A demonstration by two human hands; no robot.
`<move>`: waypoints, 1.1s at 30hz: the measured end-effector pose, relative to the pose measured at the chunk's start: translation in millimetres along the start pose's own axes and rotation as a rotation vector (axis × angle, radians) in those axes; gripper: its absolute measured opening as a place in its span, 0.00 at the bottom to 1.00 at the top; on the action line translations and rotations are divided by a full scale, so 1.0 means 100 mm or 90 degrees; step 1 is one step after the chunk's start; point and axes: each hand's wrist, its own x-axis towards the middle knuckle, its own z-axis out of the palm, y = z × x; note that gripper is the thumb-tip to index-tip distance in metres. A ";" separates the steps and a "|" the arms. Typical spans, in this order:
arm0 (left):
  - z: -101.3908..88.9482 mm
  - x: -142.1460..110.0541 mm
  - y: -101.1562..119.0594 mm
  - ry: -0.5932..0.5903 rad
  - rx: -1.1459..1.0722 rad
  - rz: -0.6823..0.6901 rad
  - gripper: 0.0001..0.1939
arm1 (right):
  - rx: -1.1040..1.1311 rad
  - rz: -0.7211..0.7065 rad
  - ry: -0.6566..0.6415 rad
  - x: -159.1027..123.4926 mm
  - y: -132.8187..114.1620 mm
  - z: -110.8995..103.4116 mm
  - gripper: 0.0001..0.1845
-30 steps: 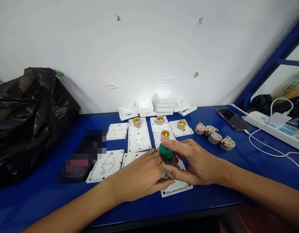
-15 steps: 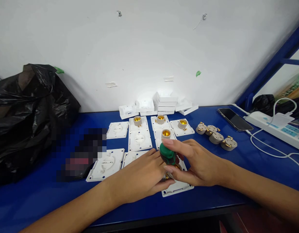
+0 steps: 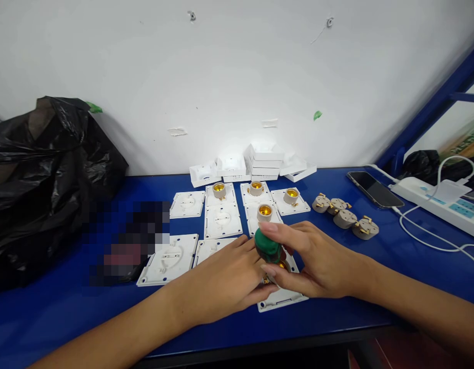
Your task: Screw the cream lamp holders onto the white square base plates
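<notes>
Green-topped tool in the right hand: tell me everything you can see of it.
The green-topped tool has a rounded green cap and a darker section below, both looking like plastic. The right hand grips it, partly covering the cap. It points cap-up over the white plate nearest the person, close beside the left hand; whether it touches that hand is unclear. Its lower end is hidden, so neither its tip nor what that meets can be told.

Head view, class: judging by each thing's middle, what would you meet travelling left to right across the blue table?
Black plastic bag, left hand, green-topped tool, right hand, four loose beige pieces, phone, power strip.
</notes>
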 end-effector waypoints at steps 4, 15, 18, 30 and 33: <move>0.01 -0.01 0.00 -0.004 -0.001 -0.008 0.06 | 0.007 0.003 -0.002 -0.01 0.00 0.00 0.38; 0.01 -0.03 0.02 -0.009 0.027 -0.013 0.11 | 0.011 0.000 -0.004 -0.01 0.01 0.01 0.37; 0.00 -0.03 0.03 -0.006 0.034 -0.010 0.11 | -0.005 -0.005 -0.005 0.00 0.00 0.00 0.38; 0.08 -0.07 0.02 0.047 0.092 0.024 0.12 | -0.006 -0.011 -0.009 -0.02 0.00 0.02 0.37; 0.08 -0.07 0.03 0.054 0.096 0.018 0.13 | 0.023 -0.018 -0.004 -0.03 0.02 0.03 0.37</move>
